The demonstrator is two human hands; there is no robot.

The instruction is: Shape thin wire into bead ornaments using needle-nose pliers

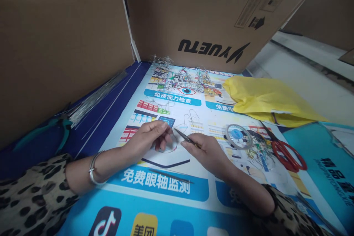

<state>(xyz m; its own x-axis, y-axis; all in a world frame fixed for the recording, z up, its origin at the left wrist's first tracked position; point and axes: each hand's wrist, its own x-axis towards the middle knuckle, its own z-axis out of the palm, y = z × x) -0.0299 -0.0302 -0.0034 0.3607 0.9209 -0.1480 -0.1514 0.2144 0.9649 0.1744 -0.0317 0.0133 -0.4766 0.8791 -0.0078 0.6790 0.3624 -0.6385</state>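
My left hand [159,134] is closed in a pinch on a thin wire loop [174,149], which hangs below the fingers with a small reddish spot on it. Wrapped in my right hand [206,151] is a slim dark pointed metal tool [184,135]; my fingers cover its rear part, so its exact kind is unclear. The tip points up and left, close to my left fingertips, apparently with a small gap. Just beyond the tool, fine curved wires [190,118] lie on the printed sheet [166,195].
Teal-handled pliers [66,129] and straight wires [95,97] lie left. Tangled wire pieces [184,77] sit at the back. To the right are a tape roll [227,137], red-handled scissors [289,155] and a yellow bag [271,96]. Cardboard walls [179,14] stand behind and left.
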